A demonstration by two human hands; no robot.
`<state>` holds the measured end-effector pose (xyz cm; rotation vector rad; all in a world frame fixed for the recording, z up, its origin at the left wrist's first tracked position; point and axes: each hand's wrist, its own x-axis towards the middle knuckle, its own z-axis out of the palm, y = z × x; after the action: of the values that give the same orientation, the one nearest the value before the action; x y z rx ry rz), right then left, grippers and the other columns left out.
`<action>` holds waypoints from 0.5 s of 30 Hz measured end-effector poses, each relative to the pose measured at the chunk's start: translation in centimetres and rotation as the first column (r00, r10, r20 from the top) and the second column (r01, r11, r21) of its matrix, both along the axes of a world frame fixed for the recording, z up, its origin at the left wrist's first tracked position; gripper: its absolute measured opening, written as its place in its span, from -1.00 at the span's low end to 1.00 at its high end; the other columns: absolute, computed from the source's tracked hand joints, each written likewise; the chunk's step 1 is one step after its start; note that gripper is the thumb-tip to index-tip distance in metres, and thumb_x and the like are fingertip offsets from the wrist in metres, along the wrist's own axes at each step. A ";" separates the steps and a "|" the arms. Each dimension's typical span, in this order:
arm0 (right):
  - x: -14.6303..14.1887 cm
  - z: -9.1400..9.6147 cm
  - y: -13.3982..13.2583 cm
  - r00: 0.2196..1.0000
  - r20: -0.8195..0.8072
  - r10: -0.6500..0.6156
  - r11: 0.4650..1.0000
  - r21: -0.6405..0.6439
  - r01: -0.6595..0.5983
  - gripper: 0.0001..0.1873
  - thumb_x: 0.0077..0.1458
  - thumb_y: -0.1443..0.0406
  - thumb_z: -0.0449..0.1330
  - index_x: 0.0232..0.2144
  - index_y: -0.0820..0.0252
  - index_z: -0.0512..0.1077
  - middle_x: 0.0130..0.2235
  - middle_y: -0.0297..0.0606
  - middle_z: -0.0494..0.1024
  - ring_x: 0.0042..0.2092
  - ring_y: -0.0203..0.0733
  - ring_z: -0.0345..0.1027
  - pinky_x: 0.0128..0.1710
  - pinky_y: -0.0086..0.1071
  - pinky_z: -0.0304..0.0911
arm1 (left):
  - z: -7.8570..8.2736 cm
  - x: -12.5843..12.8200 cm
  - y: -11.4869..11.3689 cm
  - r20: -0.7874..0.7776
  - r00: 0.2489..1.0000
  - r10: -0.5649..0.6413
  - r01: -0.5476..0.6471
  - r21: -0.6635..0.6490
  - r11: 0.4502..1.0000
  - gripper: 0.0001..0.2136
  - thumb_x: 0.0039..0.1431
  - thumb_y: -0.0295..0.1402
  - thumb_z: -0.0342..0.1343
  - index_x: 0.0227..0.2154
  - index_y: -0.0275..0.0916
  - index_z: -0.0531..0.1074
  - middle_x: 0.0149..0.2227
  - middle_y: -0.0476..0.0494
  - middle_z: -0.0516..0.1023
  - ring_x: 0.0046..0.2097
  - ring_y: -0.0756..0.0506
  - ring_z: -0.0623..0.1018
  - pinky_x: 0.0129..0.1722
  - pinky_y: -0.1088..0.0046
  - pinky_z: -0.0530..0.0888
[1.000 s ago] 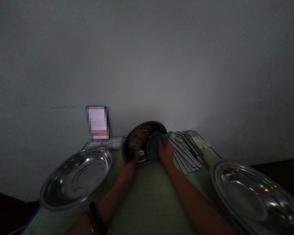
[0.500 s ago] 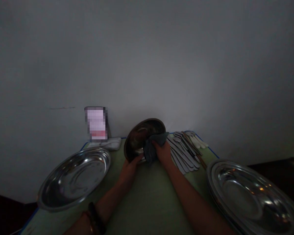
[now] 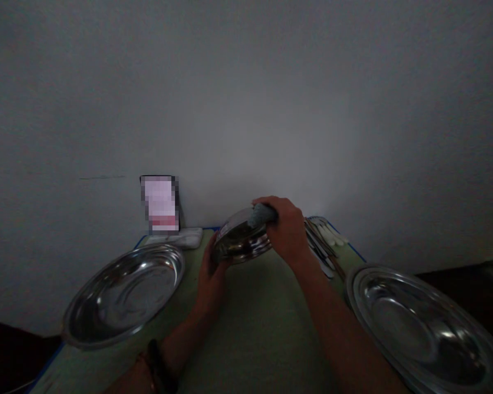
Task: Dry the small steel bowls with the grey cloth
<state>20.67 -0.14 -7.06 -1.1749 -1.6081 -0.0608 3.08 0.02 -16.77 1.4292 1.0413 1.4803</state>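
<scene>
A shiny metal bowl [image 3: 242, 243] is held tilted above the far middle of the green table [image 3: 246, 339]. My left hand [image 3: 212, 268] grips its left edge, thumb towards me and fingers behind. In my right hand [image 3: 285, 224] is a bunched grey cloth [image 3: 263, 215], pressed to the bowl's upper right side. The right fingertips are partly hidden by the cloth. Just beyond my right wrist lies a row of metal cutlery [image 3: 318, 249], partly covered by that hand.
One wide metal basin [image 3: 123, 301] sits at the left. Nested metal basins [image 3: 419, 328] stand at the right front. A phone-like screen [image 3: 160, 205], blurred out, leans on the wall [image 3: 246, 109] behind a white packet [image 3: 189, 238]. White-handled cutlery [image 3: 331, 232] lies at the back right.
The bowl has turned from showing its dark inside to showing its shiny outer side. My right hand and the cloth have moved up and over its edge. My left hand has shifted slightly left.
</scene>
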 end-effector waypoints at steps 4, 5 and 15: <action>-1.1 0.7 -0.8 0.962 0.269 0.044 0.999 -0.007 -0.044 -0.49 -0.13 0.64 0.01 -0.26 0.09 0.54 -0.18 -0.30 0.66 -0.06 -0.07 0.42 -0.01 -0.14 0.25 | 0.5 0.3 -0.7 0.057 0.993 -0.105 0.102 0.057 0.993 -0.35 0.11 -0.33 0.14 0.27 -0.13 0.12 0.24 -0.25 0.36 0.23 -0.25 0.37 0.16 0.11 0.35; -1.3 0.8 -0.9 0.955 0.290 0.063 0.998 -0.006 -0.064 -0.51 -0.11 0.63 0.02 -0.27 0.09 0.54 -0.19 -0.32 0.66 -0.07 -0.09 0.44 -0.01 -0.16 0.25 | 0.4 0.3 -0.7 0.017 0.996 -0.091 0.090 0.080 0.993 -0.39 0.13 -0.32 0.13 0.26 -0.15 0.15 0.25 -0.25 0.34 0.24 -0.24 0.36 0.18 0.12 0.33; -0.9 -1.1 0.8 0.990 0.136 0.029 0.993 0.109 -0.044 -0.51 -0.13 0.58 0.02 -0.21 0.09 0.51 -0.15 -0.31 0.65 -0.08 -0.15 0.49 -0.02 -0.24 0.29 | -0.2 -0.1 0.8 -0.001 0.999 0.037 -0.037 -0.005 0.999 -0.56 0.15 -0.31 0.14 0.10 -0.25 0.39 0.17 -0.24 0.45 0.23 -0.25 0.36 0.26 0.15 0.19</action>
<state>19.77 0.65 -8.20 -1.0736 -1.7207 -0.2078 2.99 0.81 -16.95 1.4138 1.0769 1.5025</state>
